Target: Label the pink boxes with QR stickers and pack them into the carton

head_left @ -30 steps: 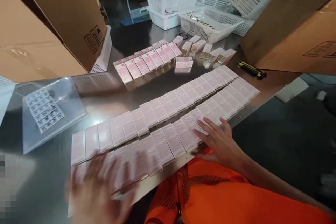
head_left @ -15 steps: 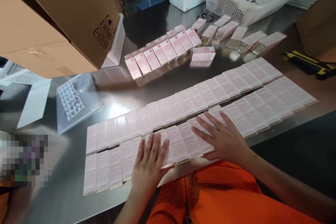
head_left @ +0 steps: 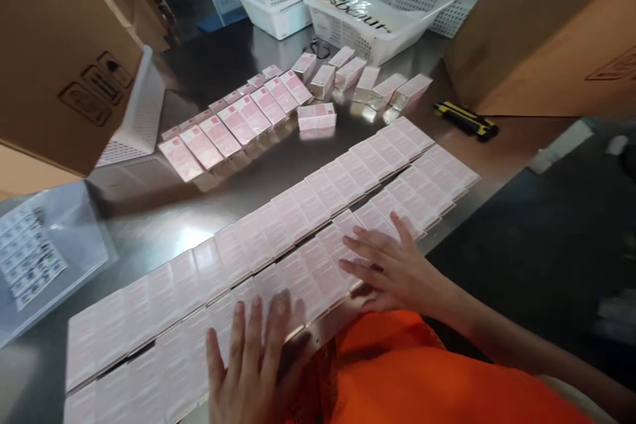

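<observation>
Two long rows of flat pink-and-white boxes (head_left: pixel 278 222) lie side by side across the metal table, running from lower left to upper right. My left hand (head_left: pixel 251 351), fingers spread, is over the near row toward its left half. Farther right, my right hand (head_left: pixel 392 265) has its fingers apart over the same row, palm by the near edge. Neither hand grips anything; whether the fingertips press on the boxes is hard to tell. Behind the rows stands a group of pink boxes (head_left: pixel 238 120), with one single box (head_left: pixel 317 116) lying beside it.
Cardboard cartons stand at left (head_left: pixel 64 66) and right (head_left: pixel 551 40). White baskets (head_left: pixel 377 33) sit at the back near black scissors (head_left: pixel 317 48). A yellow-black cutter (head_left: pixel 466 120) lies by the right carton. A label sheet (head_left: pixel 30 255) on clear plastic is at left.
The view has swung to the right, showing more of the right carton. My left hand has moved toward the lower left along the near row; both hands stay spread.
</observation>
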Demonstrator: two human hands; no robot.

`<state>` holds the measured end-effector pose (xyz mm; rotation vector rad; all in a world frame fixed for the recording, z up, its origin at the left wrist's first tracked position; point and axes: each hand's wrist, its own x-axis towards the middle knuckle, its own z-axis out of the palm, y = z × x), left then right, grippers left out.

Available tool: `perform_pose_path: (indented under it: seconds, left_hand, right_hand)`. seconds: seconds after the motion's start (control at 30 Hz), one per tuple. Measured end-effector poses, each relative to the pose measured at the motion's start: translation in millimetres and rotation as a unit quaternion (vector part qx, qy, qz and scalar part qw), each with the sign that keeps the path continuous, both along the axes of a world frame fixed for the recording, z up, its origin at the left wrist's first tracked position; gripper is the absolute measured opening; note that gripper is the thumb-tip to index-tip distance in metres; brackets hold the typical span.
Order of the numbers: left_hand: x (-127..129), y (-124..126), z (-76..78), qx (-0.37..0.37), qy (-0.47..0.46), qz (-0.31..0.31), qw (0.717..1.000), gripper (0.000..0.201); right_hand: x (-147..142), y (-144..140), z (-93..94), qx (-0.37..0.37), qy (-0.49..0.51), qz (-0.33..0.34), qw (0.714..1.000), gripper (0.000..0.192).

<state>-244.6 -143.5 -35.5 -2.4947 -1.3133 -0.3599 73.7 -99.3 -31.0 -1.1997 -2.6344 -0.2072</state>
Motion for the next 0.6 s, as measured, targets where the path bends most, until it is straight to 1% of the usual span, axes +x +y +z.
perform_pose_path:
  seconds: [0.07, 0.13, 0.2, 0.27, 0.33, 0.37, 0.5, 0.6]
  left_hand:
    - [27.6, 3.8, -0.9, -0.025, -0.023, -0.044, 0.998, 0.082]
    - [57.0, 12.4, -4.1, -0.056, -0.029, -0.083, 0.995, 0.084]
    - [81.9, 23.8, -7.8, -0.080, -0.019, -0.095, 0.992, 0.082]
    - [97.7, 34.3, -11.2, -0.098, -0.012, -0.083, 0.992, 0.074]
    - [104.0, 40.8, -14.5, -0.112, -0.026, -0.068, 0.991, 0.068]
    - [104.4, 42.3, -16.2, -0.114, -0.039, -0.065, 0.991, 0.068]
    - [99.7, 39.1, -22.2, -0.126, -0.065, -0.057, 0.988, 0.078]
    - [101.4, 36.6, -21.6, -0.135, -0.060, -0.043, 0.988, 0.078]
  right_hand:
    - [31.4, -1.7, 2.3, -0.004, 0.009, -0.059, 0.998, 0.076]
    - [60.3, -0.3, -0.3, -0.009, 0.014, -0.111, 0.994, 0.083]
    - [81.1, 4.4, -6.4, -0.009, 0.010, -0.133, 0.991, 0.092]
    - [92.0, 11.1, -13.5, -0.007, -0.001, -0.134, 0.991, 0.097]
    - [95.2, 17.8, -19.6, -0.004, -0.009, -0.122, 0.992, 0.097]
    - [95.1, 20.6, -22.0, -0.004, -0.010, -0.117, 0.993, 0.096]
    - [91.9, 26.9, -28.2, 0.005, 0.005, -0.121, 0.993, 0.093]
    - [89.0, 28.4, -31.2, 0.019, 0.018, -0.127, 0.992, 0.088]
